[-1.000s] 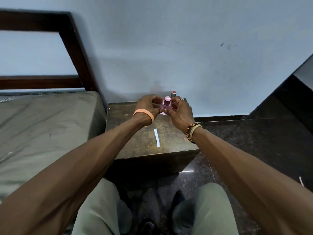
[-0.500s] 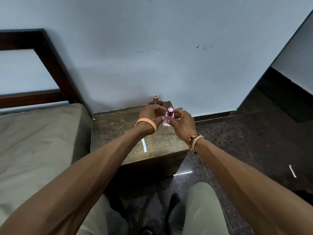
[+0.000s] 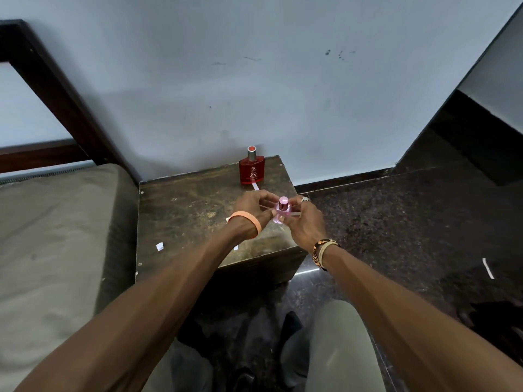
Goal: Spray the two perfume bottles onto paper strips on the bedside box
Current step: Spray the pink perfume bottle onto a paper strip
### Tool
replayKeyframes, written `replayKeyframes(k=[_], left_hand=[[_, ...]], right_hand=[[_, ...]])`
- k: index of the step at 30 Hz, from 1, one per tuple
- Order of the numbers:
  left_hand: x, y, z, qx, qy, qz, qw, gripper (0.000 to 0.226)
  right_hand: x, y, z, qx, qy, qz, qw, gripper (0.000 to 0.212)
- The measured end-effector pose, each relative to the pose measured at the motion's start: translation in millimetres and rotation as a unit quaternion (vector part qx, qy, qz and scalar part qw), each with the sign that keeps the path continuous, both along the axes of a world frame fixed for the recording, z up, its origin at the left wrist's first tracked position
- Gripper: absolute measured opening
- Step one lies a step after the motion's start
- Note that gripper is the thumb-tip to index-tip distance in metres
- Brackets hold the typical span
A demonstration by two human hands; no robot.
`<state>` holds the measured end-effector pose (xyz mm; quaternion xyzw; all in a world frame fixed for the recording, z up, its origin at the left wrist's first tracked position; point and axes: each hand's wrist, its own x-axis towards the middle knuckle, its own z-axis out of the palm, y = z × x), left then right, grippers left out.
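Note:
A small pink perfume bottle (image 3: 282, 213) with a pink cap is held above the front right part of the dark bedside box (image 3: 198, 205). My right hand (image 3: 304, 222) grips the bottle, thumb on its front. My left hand (image 3: 254, 206) pinches a thin pale paper strip (image 3: 266, 208) that runs behind the bottle, and its thumb touches the bottle's side. A red perfume bottle (image 3: 251, 171) stands upright at the box's back edge by the wall, with a white strip (image 3: 256, 187) lying in front of it. Another strip (image 3: 236, 247) on the box is mostly hidden under my left forearm.
A bed with a grey-green mattress (image 3: 56, 236) and a dark wooden headboard (image 3: 56, 89) touches the box's left side. A white paper scrap (image 3: 160, 246) sits at the mattress edge. Dark speckled floor lies to the right, with a white strip (image 3: 488, 268) on it.
The view swung so the box now sits lower and the red bottle shows fully. Both hands drew the pink bottle back from the red one toward the box's front right.

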<state>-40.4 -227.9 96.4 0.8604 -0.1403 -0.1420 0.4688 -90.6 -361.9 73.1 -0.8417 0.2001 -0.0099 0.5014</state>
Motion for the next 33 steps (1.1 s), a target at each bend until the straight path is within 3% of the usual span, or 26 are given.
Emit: replayKeyframes(k=[5,20,23,30,33], left_hand=[[-1,-3,-22,-0.032,0.019,-0.004,0.999,0.022],[6,-5,-52,0.004,0.020,0.002,1.000,0.032],[7,-8,-54,0.020,0.009,-0.009,1.000,0.037],[5,-10,-58,0.041,-0.037,0.046,0.997,0.026],[3,-12,-58,0.039,-0.043,0.058,0.997,0.034]], right_hand=[[1,-1,-21,-0.012,0.022,0.004,1.000,0.026],[11,6,-56,-0.039,0.051,-0.008,0.998,0.018],[13,5,-58,-0.034,0.060,-0.012,0.998,0.021],[12,5,-58,-0.061,0.050,0.008,0.997,0.023],[11,5,-58,-0.081,0.053,0.017,0.995,0.020]])
